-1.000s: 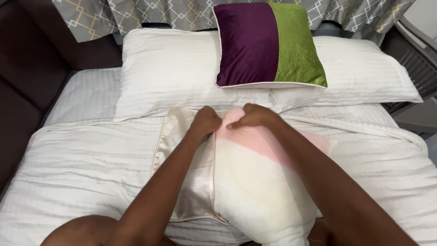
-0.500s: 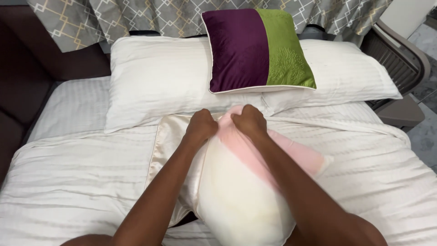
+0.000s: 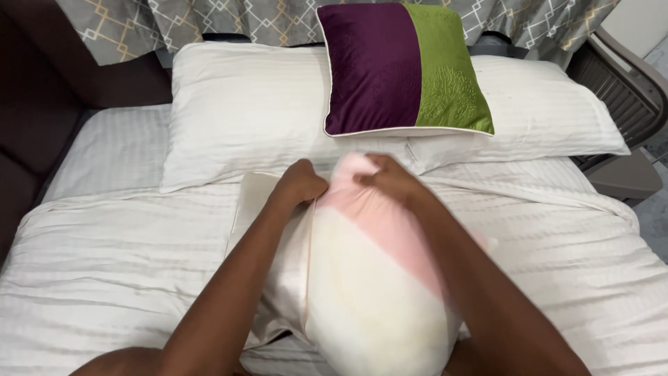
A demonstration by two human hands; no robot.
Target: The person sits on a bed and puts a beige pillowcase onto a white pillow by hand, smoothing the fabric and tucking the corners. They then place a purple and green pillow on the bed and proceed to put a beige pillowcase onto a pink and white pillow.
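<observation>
Your left hand (image 3: pixel 299 184) pinches the satin pillowcase (image 3: pixel 278 278) edge while your right hand (image 3: pixel 390 182) grips the pink-and-cream pillow (image 3: pixel 376 292) on the white duvet (image 3: pixel 118 264), mid-stuffing; the far corner likely needs seating next.

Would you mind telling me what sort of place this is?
Most likely a bedroom: a made bed with white pillows, a purple and green cushion, and curtains behind.

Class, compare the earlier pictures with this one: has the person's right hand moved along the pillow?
Cannot tell: the camera itself shifts. The right hand stays at the far end of the pink-and-cream pillow, just short of the white bed pillows.
</observation>
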